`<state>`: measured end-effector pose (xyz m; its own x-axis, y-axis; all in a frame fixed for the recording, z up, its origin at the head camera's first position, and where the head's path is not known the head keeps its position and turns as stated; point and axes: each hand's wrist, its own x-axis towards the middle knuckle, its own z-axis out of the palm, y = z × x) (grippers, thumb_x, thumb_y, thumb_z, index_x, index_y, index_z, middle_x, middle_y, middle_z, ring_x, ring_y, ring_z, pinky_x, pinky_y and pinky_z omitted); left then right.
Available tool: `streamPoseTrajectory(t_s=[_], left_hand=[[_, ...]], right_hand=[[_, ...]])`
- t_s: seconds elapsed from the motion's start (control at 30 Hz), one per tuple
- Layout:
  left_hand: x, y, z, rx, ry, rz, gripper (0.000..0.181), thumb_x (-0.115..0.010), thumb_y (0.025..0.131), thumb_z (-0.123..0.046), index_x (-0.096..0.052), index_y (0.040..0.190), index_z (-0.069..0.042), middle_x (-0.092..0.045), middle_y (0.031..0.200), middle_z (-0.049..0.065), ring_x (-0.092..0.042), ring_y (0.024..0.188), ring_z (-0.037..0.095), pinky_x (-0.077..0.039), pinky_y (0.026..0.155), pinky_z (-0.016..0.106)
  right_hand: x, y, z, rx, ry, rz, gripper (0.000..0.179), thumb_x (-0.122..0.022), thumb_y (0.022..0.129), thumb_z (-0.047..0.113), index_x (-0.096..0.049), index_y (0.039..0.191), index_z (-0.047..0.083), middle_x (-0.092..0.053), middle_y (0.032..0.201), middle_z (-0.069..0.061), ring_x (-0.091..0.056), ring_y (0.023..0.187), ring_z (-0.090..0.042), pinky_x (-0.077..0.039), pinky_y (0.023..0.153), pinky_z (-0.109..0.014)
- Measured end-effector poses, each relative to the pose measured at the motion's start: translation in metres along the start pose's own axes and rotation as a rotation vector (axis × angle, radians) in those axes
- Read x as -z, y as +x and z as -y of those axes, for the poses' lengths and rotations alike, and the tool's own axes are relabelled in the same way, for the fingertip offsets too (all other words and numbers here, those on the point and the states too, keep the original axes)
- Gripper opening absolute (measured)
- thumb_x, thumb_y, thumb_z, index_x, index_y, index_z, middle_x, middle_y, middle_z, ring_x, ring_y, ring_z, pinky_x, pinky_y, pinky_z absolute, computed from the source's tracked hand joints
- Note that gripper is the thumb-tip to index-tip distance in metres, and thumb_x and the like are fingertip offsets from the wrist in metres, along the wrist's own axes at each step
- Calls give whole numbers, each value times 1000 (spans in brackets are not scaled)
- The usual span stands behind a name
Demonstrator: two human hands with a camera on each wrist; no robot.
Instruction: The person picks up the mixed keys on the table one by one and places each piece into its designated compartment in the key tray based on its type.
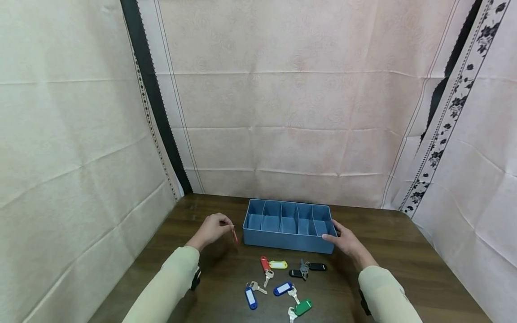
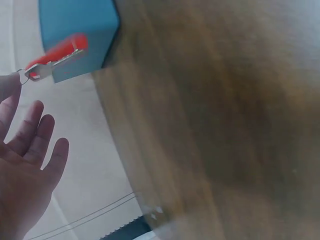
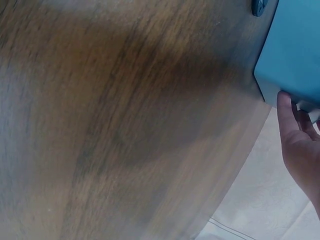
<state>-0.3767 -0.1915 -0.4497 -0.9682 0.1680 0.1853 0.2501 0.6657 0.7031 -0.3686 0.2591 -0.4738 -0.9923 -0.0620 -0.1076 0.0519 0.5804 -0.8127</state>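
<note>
My left hand (image 1: 214, 229) pinches the metal ring of a key with a red key tag (image 1: 235, 236) between thumb and fingertips. Tag and key dangle just left of a blue divided box (image 1: 282, 241), held above the wooden table. In the left wrist view the red tag (image 2: 60, 50) overlaps the end of the box, and the other fingers are spread loosely. My right hand (image 1: 348, 242) grips the right end of the box, thumb at the front rim and fingers along the end wall. Thin dividers split the box into several compartments.
In front of the box lie tagged keys: a red tag (image 1: 265, 264), a yellow tag (image 1: 278, 264), black tags (image 1: 317, 267), blue tags (image 1: 251, 298) and a green tag (image 1: 303, 307). The brown table (image 1: 214, 287) meets hanging pale cloth (image 1: 303, 112) at the back and sides.
</note>
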Motion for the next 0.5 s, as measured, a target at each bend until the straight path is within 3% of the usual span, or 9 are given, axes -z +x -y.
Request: streamPoseTrajectory(t_s=[0.27, 0.5], left_hand=[[7, 12, -17, -3, -36, -68, 6, -69, 94, -19, -73, 91, -14, -64, 108, 2, -57, 106, 23, -48, 91, 46], [1, 28, -32, -26, -67, -142, 8, -70, 93, -22, -74, 90, -16, -66, 108, 4, -58, 105, 24, -47, 90, 44]], right_hand=[[0, 0, 0, -8, 11, 3, 101, -66, 88, 56, -13, 159, 7, -20, 156, -32, -24, 139, -55, -26, 106, -68], [0, 4, -3, -20, 25, 7, 104, -67, 87, 57, -12, 159, 8, -19, 157, -32, -22, 139, -56, -25, 105, -70]])
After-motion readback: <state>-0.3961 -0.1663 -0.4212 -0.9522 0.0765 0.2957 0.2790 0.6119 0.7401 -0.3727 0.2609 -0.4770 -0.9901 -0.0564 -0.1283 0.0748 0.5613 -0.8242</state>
